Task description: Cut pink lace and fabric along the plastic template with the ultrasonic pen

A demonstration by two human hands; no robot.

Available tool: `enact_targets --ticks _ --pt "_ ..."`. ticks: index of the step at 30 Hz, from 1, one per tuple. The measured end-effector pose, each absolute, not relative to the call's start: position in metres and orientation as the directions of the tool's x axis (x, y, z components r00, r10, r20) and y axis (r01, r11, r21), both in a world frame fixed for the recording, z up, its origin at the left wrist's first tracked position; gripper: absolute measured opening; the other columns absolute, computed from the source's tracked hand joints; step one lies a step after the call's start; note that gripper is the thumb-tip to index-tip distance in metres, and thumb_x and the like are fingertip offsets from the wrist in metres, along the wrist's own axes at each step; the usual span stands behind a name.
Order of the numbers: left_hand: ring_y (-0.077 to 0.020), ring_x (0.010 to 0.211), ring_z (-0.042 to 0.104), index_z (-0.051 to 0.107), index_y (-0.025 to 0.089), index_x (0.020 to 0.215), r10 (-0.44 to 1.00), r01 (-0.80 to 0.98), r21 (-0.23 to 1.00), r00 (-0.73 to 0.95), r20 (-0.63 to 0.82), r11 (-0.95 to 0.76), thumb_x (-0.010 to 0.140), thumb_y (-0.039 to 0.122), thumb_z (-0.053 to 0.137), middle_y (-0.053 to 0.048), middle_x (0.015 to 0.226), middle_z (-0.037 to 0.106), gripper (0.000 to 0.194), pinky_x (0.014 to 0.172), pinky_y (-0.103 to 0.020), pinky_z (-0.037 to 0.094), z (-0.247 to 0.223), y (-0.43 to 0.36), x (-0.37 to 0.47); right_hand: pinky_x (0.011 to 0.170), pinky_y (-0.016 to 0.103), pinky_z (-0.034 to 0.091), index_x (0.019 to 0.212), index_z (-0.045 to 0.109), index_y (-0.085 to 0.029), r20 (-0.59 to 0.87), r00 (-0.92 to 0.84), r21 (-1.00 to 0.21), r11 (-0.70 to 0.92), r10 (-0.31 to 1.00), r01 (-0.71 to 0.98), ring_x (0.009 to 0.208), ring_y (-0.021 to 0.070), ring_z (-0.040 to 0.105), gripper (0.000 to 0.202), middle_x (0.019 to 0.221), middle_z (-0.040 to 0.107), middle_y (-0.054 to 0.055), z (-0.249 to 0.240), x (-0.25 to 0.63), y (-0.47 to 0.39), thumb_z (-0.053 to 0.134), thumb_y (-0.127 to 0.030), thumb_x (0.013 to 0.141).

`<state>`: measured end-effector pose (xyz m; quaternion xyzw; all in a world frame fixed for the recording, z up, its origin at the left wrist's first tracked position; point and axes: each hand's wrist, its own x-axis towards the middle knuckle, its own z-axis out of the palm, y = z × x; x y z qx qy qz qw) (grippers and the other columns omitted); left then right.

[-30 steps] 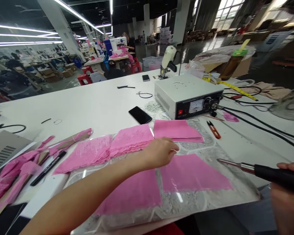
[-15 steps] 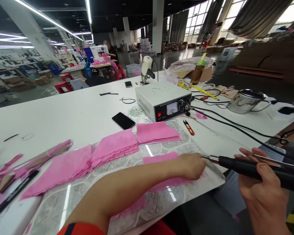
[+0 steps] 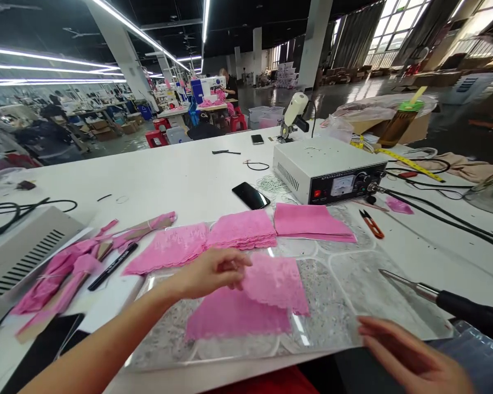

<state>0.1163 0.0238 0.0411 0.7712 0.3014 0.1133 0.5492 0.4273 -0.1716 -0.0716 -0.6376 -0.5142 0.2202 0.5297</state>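
My left hand (image 3: 216, 271) has its fingertips pinched at the left edge of a pink lace piece (image 3: 277, 282). This piece partly overlaps a smoother pink piece (image 3: 238, 314) on the glossy, grey-patterned mat (image 3: 320, 301). Low on the right, my right hand (image 3: 411, 355) is slightly blurred, its fingers stretched out and holding nothing. Above it a black-handled tool (image 3: 468, 312) points its metal tip left over the mat. Pink stacks (image 3: 242, 227) lie in a row along the mat's far side.
Behind the mat are a phone (image 3: 250, 196), a control box (image 3: 328, 169) with black cables, and orange snips (image 3: 372, 224). Pink strips (image 3: 74, 265), a black pen (image 3: 113, 266) and a grey vented box (image 3: 28, 257) lie at the left. A person (image 3: 230, 87) sits far back.
The view has turned left. My left hand has moved from near the tool tip to the left, onto the pink pieces. My right hand is now below the tool handle, apart from it.
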Motion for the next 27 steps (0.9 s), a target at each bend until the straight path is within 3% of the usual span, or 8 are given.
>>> enact_targets --ticks 3,4,7,12,16,20,27 --pt "-0.0127 0.071 0.066 0.064 0.015 0.100 0.668 0.353 0.918 0.729 -0.150 -0.179 0.088 0.031 0.056 -0.003 0.083 0.066 0.021 0.066 -0.025 0.055 0.016 0.009 0.080 0.054 0.022 0.061 0.097 0.074 -0.026 0.489 0.044 -0.701 0.363 0.871 0.614 0.066 0.0189 0.073 0.019 0.082 0.076 0.003 -0.051 0.383 -0.140 0.069 -0.033 0.080" --pt "-0.0122 0.070 0.064 0.066 0.015 0.093 0.687 0.357 0.918 0.712 -0.147 -0.174 0.088 0.032 0.058 -0.003 0.083 0.065 0.019 0.065 -0.024 0.054 0.009 0.006 0.073 0.060 0.025 0.062 0.099 0.073 -0.025 0.531 -0.038 -0.617 0.417 0.846 0.667 0.071 0.0193 0.073 0.018 0.084 0.075 0.004 -0.049 0.373 -0.131 0.065 -0.030 0.083" --pt "-0.0111 0.067 0.060 0.066 0.015 0.083 0.718 0.363 0.917 0.682 -0.140 -0.165 0.087 0.032 0.059 -0.003 0.080 0.064 0.018 0.063 -0.021 0.050 -0.004 0.002 0.061 0.070 0.028 0.061 0.102 0.069 -0.024 0.537 -0.156 -0.464 0.444 0.829 0.767 0.080 0.0189 0.071 0.018 0.089 0.072 0.006 -0.050 0.358 -0.113 0.059 -0.021 0.087" --pt "-0.0111 0.069 0.058 0.066 0.017 0.086 0.705 0.359 0.913 0.699 -0.123 -0.196 0.089 0.027 0.056 -0.001 0.080 0.064 0.015 0.064 -0.021 0.048 -0.007 0.002 0.050 0.064 0.023 0.057 0.092 0.067 -0.023 0.556 -0.254 -0.392 0.519 0.791 0.760 0.074 0.0153 0.067 0.016 0.081 0.068 0.004 -0.053 0.361 -0.107 0.054 -0.016 0.091" --pt "-0.0115 0.073 0.057 0.067 0.018 0.085 0.700 0.383 0.879 0.709 -0.083 -0.283 0.088 0.018 0.053 -0.001 0.083 0.064 0.014 0.066 -0.021 0.046 -0.004 -0.003 0.035 0.065 0.023 0.056 0.097 0.067 -0.021 0.572 -0.333 -0.351 0.590 0.750 0.727 0.074 0.0147 0.067 0.017 0.083 0.068 0.005 -0.043 0.357 -0.110 0.053 -0.014 0.091" --pt "-0.0123 0.081 0.058 0.069 0.019 0.083 0.693 0.416 0.830 0.719 -0.050 -0.371 0.086 0.012 0.052 -0.004 0.098 0.063 0.018 0.072 -0.022 0.045 -0.004 -0.017 0.021 0.069 0.023 0.057 0.098 0.069 -0.021 0.590 -0.434 -0.289 0.681 0.680 0.673 0.075 0.0150 0.068 0.021 0.084 0.071 0.005 -0.041 0.351 -0.113 0.051 -0.012 0.089" --pt "-0.0094 0.074 0.056 0.071 0.019 0.086 0.704 0.509 0.744 0.707 -0.073 -0.433 0.086 0.009 0.054 -0.007 0.115 0.058 0.020 0.065 -0.020 0.044 -0.011 -0.039 0.008 0.071 0.024 0.057 0.095 0.071 -0.021 0.628 -0.505 -0.190 0.746 0.593 0.638 0.074 0.0155 0.070 0.022 0.083 0.074 0.005 -0.057 0.355 -0.110 0.052 -0.014 0.088"
